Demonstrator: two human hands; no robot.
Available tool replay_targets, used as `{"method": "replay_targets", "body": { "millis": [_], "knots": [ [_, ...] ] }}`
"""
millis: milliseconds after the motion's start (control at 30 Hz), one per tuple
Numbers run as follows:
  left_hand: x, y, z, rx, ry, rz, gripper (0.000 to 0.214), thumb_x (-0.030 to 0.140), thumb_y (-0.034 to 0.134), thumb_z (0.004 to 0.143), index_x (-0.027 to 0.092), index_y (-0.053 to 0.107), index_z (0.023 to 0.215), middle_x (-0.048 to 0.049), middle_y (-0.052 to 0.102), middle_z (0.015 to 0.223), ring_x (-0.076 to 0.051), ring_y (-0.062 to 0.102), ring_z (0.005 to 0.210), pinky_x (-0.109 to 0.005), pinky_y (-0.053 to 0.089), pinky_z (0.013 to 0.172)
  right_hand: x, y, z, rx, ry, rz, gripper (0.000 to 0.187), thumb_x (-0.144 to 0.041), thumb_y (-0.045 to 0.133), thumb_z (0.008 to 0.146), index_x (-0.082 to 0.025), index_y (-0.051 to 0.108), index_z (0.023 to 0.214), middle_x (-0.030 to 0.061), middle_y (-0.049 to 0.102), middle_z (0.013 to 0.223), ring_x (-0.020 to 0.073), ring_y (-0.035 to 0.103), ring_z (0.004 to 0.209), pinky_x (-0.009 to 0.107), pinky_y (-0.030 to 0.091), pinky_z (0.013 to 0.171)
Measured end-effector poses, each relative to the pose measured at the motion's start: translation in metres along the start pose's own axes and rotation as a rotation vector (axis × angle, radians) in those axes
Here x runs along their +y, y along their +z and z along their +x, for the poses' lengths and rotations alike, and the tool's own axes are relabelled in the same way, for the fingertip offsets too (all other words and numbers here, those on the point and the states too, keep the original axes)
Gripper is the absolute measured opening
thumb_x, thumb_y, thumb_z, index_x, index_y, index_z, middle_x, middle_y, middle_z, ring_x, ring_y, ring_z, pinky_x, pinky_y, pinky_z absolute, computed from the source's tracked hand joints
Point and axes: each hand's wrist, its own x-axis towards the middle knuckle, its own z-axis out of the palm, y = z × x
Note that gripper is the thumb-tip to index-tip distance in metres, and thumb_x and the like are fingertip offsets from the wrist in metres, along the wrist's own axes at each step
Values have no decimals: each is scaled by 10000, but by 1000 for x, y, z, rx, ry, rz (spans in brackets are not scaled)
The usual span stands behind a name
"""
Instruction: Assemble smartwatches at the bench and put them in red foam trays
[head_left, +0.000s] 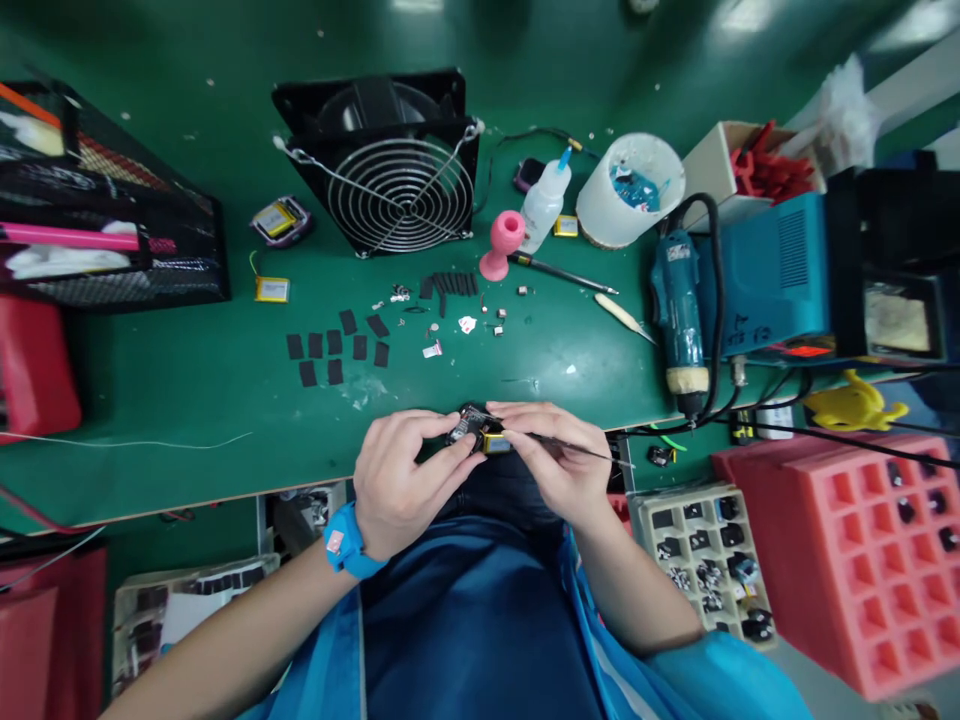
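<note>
My left hand (409,475), with a blue band at the wrist, pinches a small black electronic device (469,424) at the table's front edge. Part of a circuit board shows in it. A small yellow battery (495,443) sits against the device's right side, between both hands. My right hand (562,455) is closed around thin dark tweezers (555,441); their tips point left toward the device. The fingers partly cover the device, so its inside is hard to make out. Beyond the hands lie black rectangular pads (334,343) and several tiny parts (499,328).
A black fan (405,190) stands at the back. Right of it are a pink holder (502,245), a squeeze bottle (545,205), a white tub (630,190) and an electric screwdriver (682,310). A mesh organizer (172,240) is at left; a pink foam tray (862,560) is at lower right.
</note>
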Motion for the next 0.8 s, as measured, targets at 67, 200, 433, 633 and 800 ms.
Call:
{"method": "replay_targets", "body": {
  "millis": [67,200,433,633,800],
  "knots": [
    [0,0,0,3,-9,-8,174,203,801,861,219,720,1014,-65,735,1025,-225,693,973,-352,514,795,-2,-2,4,53,106,89,168,-97,680,921,-226,772,979,58,807,1009,237,781,989,429,642,915],
    [-1,-3,-1,12,-39,-20,195,160,770,880,218,707,1056,-83,719,1084,-254,661,1060,-385,520,842,-5,-13,19,63,222,90,106,-312,711,932,-210,723,901,40,786,888,201,774,836,342,630,786],
    [-2,-14,-4,13,-131,27,179,183,703,930,216,685,1105,-97,694,1181,-273,624,1098,-441,510,911,-15,-37,40,-224,176,-848,595,-610,278,1052,-216,518,677,24,587,590,168,574,550,283,371,552],
    [14,-32,-43,128,-287,-166,266,222,647,963,214,663,1228,-115,690,1178,-215,659,1090,-358,554,945,-3,-46,31,-149,19,-1170,726,-802,249,959,-192,642,952,50,653,743,210,644,626,284,388,531],
    [-18,-34,-113,-42,-819,-574,117,315,846,759,245,755,737,-15,719,736,-157,666,730,-277,556,763,3,-51,26,-167,-37,-1195,764,-810,219,954,-195,668,912,42,648,748,209,637,610,281,377,488]
  ]
}}
